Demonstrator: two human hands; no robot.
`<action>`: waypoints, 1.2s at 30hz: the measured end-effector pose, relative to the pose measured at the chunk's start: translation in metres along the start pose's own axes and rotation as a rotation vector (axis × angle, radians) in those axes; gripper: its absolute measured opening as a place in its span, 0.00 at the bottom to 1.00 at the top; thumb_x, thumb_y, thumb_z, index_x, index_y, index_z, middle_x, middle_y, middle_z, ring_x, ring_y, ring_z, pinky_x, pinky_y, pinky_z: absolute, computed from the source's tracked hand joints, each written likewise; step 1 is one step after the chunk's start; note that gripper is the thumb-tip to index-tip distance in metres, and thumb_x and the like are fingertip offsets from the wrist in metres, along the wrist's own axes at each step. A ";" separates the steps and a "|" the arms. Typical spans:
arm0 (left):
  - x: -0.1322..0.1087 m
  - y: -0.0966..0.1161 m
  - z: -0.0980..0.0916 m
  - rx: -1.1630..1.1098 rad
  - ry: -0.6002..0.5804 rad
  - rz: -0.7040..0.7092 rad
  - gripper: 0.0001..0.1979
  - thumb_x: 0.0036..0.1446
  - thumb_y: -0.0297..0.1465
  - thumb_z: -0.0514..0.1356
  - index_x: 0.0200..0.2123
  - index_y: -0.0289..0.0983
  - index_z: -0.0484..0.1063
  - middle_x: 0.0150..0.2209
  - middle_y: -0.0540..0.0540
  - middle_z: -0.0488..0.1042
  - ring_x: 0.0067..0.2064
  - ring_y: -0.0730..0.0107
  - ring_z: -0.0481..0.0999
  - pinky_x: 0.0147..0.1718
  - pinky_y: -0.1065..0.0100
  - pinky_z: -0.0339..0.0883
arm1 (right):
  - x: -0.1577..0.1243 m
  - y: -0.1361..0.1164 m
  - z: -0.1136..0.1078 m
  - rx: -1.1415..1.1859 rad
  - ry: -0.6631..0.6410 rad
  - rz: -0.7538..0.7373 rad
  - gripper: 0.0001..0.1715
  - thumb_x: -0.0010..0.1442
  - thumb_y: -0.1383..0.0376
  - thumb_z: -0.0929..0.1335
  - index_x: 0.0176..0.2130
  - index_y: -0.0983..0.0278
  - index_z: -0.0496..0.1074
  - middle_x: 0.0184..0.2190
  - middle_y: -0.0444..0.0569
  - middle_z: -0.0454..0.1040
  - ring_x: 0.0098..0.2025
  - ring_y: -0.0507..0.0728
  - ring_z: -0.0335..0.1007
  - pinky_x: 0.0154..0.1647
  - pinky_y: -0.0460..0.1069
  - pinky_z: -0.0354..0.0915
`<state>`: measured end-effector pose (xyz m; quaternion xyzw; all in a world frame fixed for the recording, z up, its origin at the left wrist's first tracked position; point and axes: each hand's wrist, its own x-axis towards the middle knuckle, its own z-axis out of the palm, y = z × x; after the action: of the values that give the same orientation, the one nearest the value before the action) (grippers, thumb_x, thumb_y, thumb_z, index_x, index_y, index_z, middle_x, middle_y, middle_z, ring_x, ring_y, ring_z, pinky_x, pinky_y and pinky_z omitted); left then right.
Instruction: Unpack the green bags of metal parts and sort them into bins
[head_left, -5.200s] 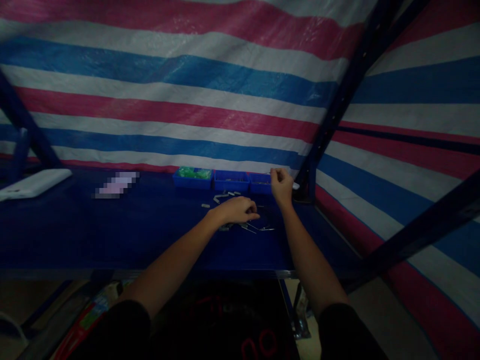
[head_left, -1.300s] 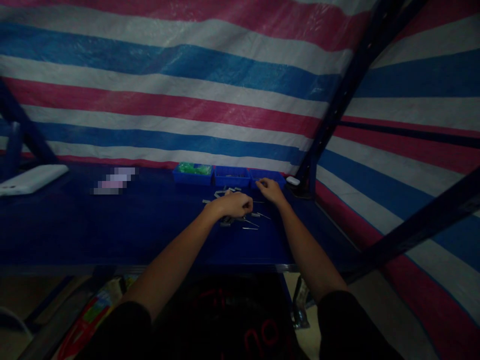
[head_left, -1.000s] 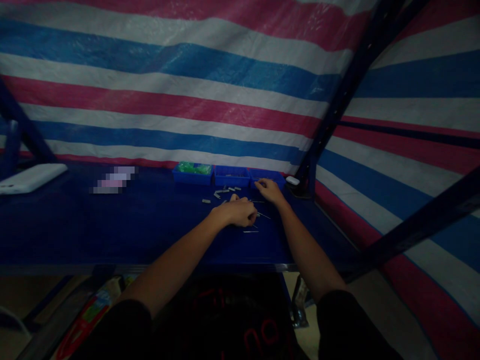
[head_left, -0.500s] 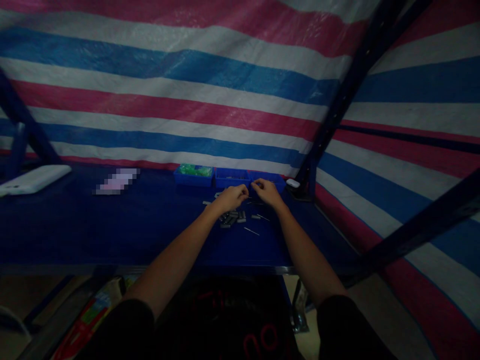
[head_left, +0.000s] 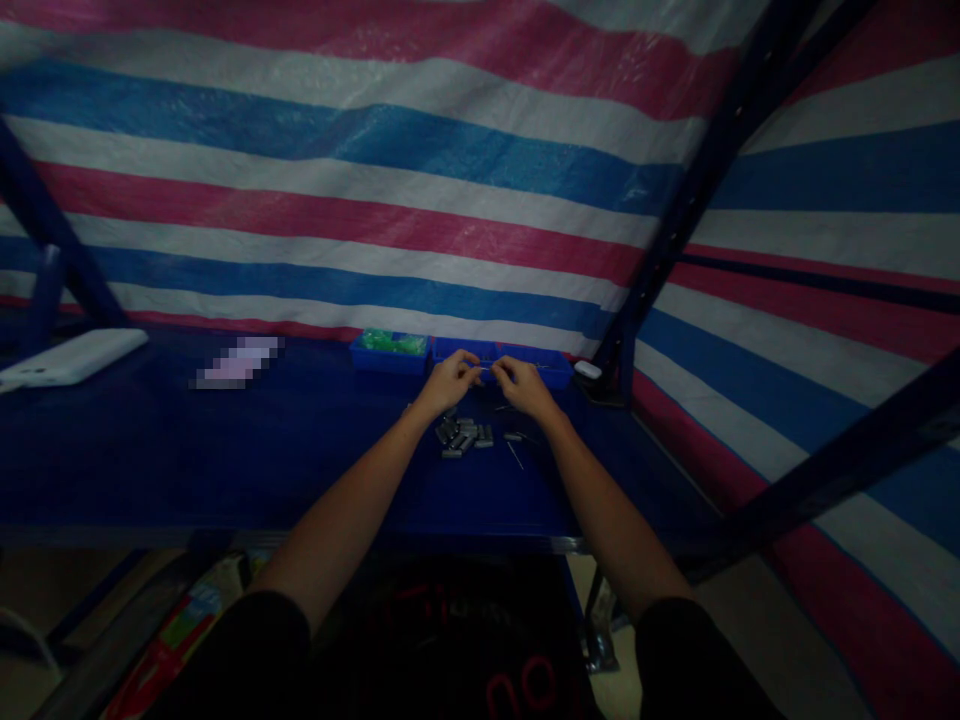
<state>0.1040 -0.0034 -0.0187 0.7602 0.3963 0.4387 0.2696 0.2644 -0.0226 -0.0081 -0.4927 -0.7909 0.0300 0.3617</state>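
My left hand [head_left: 452, 380] and my right hand [head_left: 520, 384] meet in front of the blue bins, fingertips pinched close together. A thin, pale metal rod [head_left: 486, 369] spans the small gap between them, with both hands closed on it. Its ends are hidden by my fingers. Below my left hand lies a loose heap of short grey metal cylinders [head_left: 466, 438] on the blue table [head_left: 300, 450]. A single small cylinder [head_left: 513, 436] sits to the right of the heap. Nearer to me rests a thin metal pin [head_left: 515, 455], lying at a slant.
Along the back stand a blue bin with green plastic bags [head_left: 390, 352], a middle blue bin [head_left: 442, 348] and a right blue bin [head_left: 556, 372]. A small white case [head_left: 587, 370] is beside them. At left lie a white device [head_left: 75, 358] and a blurred-out pinkish item [head_left: 238, 362].
My hands have risen slightly and come together, with the rod now between their fingertips. The pin nearest me has turned to a steeper slant.
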 end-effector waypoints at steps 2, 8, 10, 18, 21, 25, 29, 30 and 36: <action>-0.002 0.002 0.000 0.080 -0.001 0.035 0.08 0.54 0.31 0.53 0.37 0.35 0.66 0.28 0.48 0.75 0.31 0.72 0.74 0.33 0.72 0.63 | 0.000 0.001 -0.002 -0.017 -0.002 0.022 0.14 0.59 0.62 0.58 0.30 0.65 0.68 0.22 0.44 0.68 0.25 0.50 0.62 0.27 0.44 0.53; -0.005 0.002 -0.001 0.262 0.058 0.047 0.14 0.57 0.36 0.48 0.30 0.35 0.69 0.27 0.47 0.75 0.30 0.71 0.73 0.30 0.73 0.61 | -0.003 -0.006 -0.006 -0.064 -0.029 -0.004 0.14 0.58 0.59 0.60 0.32 0.64 0.69 0.24 0.45 0.71 0.26 0.51 0.63 0.28 0.44 0.53; -0.004 0.002 -0.001 0.297 0.057 0.036 0.18 0.58 0.38 0.46 0.27 0.35 0.70 0.25 0.47 0.74 0.29 0.71 0.72 0.29 0.73 0.60 | -0.004 -0.010 -0.008 -0.126 -0.022 -0.036 0.12 0.57 0.59 0.61 0.32 0.63 0.70 0.26 0.46 0.72 0.26 0.51 0.63 0.28 0.44 0.53; -0.012 0.021 0.014 0.503 -0.095 0.013 0.18 0.57 0.42 0.47 0.31 0.37 0.71 0.29 0.45 0.74 0.33 0.66 0.71 0.31 0.69 0.60 | 0.006 0.005 -0.028 -0.310 0.277 0.155 0.15 0.60 0.60 0.58 0.39 0.64 0.69 0.30 0.51 0.73 0.32 0.56 0.67 0.33 0.47 0.55; -0.010 0.032 0.033 0.619 -0.266 0.166 0.13 0.53 0.39 0.54 0.38 0.41 0.70 0.38 0.45 0.72 0.43 0.60 0.68 0.39 0.62 0.60 | 0.003 0.026 -0.030 -0.342 0.345 0.357 0.19 0.58 0.62 0.60 0.49 0.64 0.63 0.32 0.53 0.73 0.35 0.60 0.67 0.35 0.50 0.57; -0.001 0.038 0.061 0.717 -0.454 0.179 0.13 0.51 0.39 0.56 0.39 0.42 0.70 0.45 0.42 0.67 0.50 0.52 0.60 0.44 0.48 0.56 | -0.008 0.047 -0.023 -0.285 0.281 0.482 0.26 0.56 0.60 0.61 0.53 0.64 0.57 0.31 0.54 0.72 0.35 0.61 0.67 0.36 0.51 0.58; 0.001 0.035 0.065 0.683 -0.409 0.149 0.09 0.54 0.34 0.53 0.36 0.39 0.69 0.44 0.41 0.68 0.50 0.54 0.61 0.45 0.48 0.54 | -0.010 0.052 -0.018 -0.180 0.290 0.400 0.21 0.56 0.57 0.60 0.46 0.66 0.65 0.26 0.50 0.71 0.29 0.57 0.66 0.32 0.49 0.58; 0.001 0.033 0.062 0.637 -0.378 0.141 0.09 0.54 0.33 0.53 0.36 0.38 0.69 0.42 0.42 0.69 0.49 0.55 0.63 0.45 0.50 0.56 | -0.009 0.050 -0.016 -0.156 0.278 0.368 0.19 0.56 0.57 0.60 0.43 0.65 0.67 0.24 0.48 0.71 0.27 0.56 0.65 0.30 0.48 0.58; 0.010 0.021 0.027 0.235 -0.075 -0.005 0.13 0.56 0.29 0.49 0.30 0.33 0.72 0.31 0.44 0.74 0.34 0.69 0.71 0.35 0.69 0.62 | -0.003 0.011 -0.003 -0.036 0.145 0.135 0.16 0.58 0.58 0.58 0.35 0.63 0.70 0.24 0.45 0.70 0.26 0.53 0.64 0.28 0.45 0.56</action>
<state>0.1384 -0.0077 -0.0112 0.8014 0.4364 0.3600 0.1943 0.2753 -0.0197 -0.0122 -0.5524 -0.7279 0.0043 0.4062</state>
